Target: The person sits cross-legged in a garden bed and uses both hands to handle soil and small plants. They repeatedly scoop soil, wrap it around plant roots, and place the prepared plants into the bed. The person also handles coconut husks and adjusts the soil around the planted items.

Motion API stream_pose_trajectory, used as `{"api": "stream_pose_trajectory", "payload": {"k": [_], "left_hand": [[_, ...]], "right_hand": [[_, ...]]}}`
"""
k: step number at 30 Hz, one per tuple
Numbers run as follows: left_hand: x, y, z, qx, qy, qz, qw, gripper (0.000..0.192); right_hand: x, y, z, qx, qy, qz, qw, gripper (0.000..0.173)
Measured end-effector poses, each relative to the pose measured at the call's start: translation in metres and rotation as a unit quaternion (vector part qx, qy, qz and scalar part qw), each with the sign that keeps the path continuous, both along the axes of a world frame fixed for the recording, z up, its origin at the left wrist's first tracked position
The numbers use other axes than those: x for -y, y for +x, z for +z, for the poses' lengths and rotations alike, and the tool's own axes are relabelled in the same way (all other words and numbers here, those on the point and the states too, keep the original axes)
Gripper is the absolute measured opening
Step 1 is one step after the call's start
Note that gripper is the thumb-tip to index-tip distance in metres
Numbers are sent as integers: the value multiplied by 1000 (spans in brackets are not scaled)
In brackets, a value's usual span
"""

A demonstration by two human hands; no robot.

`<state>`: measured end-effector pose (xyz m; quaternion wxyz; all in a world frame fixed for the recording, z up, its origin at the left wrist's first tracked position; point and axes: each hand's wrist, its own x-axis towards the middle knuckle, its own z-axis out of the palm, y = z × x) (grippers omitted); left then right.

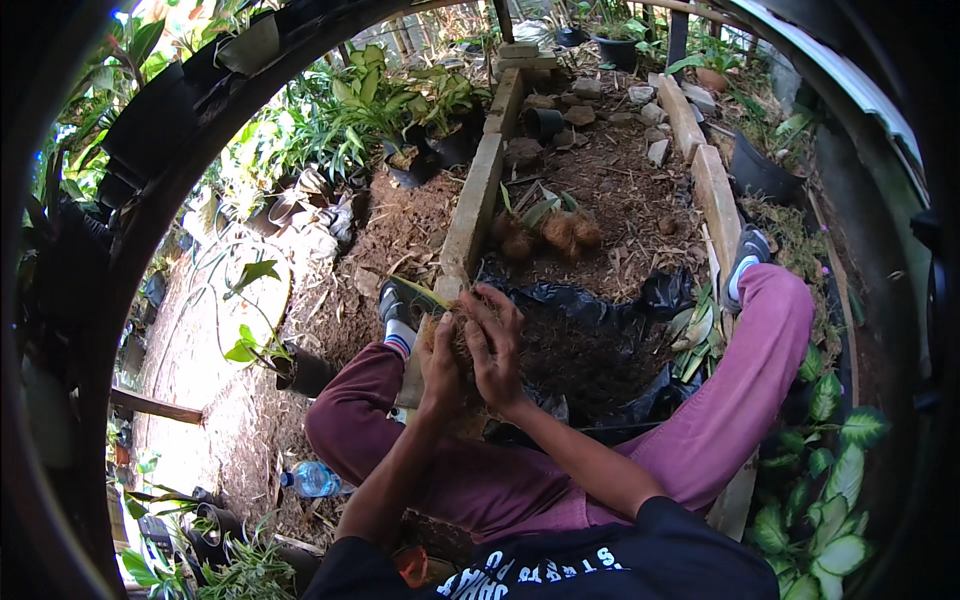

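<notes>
Between my two hands is a clump of brown, coconut-like fibre (455,309) with a long green leaf (420,291) pointing up and to the left. My left hand (439,367) grips it from the left side, thumb uppermost. Cupped around the other side is my right hand (493,352), its fingers curled over the top. Much of the clump is hidden behind my fingers. Beyond my hands, several similar fibre balls (561,231) with short leaves lie on the soil. Nearer me, black plastic sheeting (577,304) surrounds dark loose soil (592,352).
Stone or concrete blocks (474,202) edge the bed on the left, and more blocks (716,199) on the right. Cut leaves (697,334) lie by my right knee. A plastic bottle (319,478) rests at lower left. Potted plants (409,161) and a black pot (761,171) stand around.
</notes>
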<state>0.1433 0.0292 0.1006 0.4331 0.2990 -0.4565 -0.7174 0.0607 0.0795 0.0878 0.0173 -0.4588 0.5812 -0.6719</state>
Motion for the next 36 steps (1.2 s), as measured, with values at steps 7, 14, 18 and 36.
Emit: {"api": "stream_pose_trajectory", "payload": {"k": [7, 14, 18, 36], "left_hand": [[-6, -3, 10, -22, -12, 7, 1000, 36], [-10, -2, 16, 120, -18, -5, 993, 38], [-9, -9, 5, 111, -130, 50, 984, 41], [12, 6, -11, -47, 57, -55, 996, 52]], "right_hand": [[4, -6, -3, 367, -49, 238, 898, 61], [6, -7, -7, 338, -44, 214, 916, 39], [6, -8, -14, 303, -26, 203, 931, 35], [6, -20, 8, 293, -115, 189, 930, 51]]}}
